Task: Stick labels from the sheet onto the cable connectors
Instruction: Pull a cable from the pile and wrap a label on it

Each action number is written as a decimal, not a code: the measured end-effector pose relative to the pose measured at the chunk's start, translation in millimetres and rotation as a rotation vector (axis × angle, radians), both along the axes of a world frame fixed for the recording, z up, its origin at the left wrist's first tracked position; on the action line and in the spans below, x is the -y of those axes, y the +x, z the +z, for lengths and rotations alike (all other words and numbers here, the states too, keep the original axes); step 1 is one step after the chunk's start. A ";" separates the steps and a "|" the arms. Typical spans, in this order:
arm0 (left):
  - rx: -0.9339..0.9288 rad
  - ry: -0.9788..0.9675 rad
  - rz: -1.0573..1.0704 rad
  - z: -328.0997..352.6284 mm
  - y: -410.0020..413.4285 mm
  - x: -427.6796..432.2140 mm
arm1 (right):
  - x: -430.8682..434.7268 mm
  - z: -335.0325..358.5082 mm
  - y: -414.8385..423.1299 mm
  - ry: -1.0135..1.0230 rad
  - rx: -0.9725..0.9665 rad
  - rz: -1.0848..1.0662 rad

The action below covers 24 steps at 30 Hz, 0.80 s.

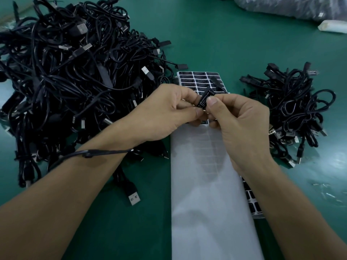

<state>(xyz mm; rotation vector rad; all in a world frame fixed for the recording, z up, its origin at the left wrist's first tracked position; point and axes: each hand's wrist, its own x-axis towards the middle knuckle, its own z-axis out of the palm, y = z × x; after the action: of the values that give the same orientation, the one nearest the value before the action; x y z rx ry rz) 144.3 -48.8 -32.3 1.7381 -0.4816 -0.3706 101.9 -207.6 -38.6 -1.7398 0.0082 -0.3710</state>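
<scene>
Pinched between curled fingers of left hand (169, 111) and right hand (238, 124), above mid-tabletop: small black rectangular connector with white lettering (204, 99). Beneath, glossy white sheet of black rectangular labels (195, 79). Toward left edge, big tangled heap of matte black cables (65, 72); toward right edge, smaller bundle (293, 109).

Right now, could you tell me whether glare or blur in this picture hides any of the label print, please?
Head view: dim, bluish light; the print on the connector pinched by the left hand and right hand reads sharply; the lower part of the sheet is washed out white; glare streaks the table at right; frame edges bow.
</scene>
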 end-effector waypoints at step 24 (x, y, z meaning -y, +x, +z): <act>-0.011 0.008 0.037 3.6 -3.3 1.2 | -5.0 3.6 -2.9 -0.133 0.084 -0.065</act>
<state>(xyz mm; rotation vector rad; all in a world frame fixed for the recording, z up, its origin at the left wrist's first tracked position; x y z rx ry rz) 141.0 -50.0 -28.8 1.7498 -0.4402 -0.3564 98.9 -202.7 -35.0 -1.8574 -0.0213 -0.5012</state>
